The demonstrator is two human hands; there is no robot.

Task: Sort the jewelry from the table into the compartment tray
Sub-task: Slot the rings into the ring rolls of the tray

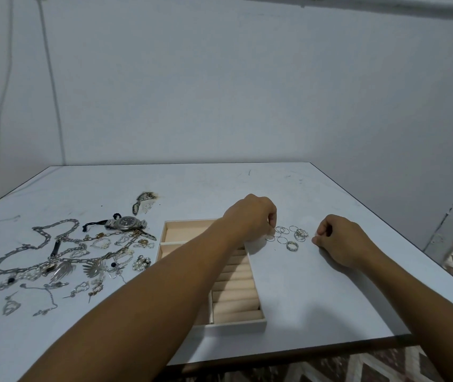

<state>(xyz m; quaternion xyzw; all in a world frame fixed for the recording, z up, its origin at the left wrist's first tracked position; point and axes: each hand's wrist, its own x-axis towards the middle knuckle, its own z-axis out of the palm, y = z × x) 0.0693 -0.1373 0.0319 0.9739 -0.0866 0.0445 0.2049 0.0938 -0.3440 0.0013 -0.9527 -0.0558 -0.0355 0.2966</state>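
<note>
The left hand (250, 216) reaches across the compartment tray (220, 271), its curled fingertips pinching at a thin ring at the edge of the cluster of rings (288, 235); a firm hold cannot be confirmed. The right hand (338, 241) rests loosely fisted on the surface (302, 299), right of the rings. Left of the tray lie chains (40, 244), a wristwatch (126, 222) and earrings (141, 263).
</note>
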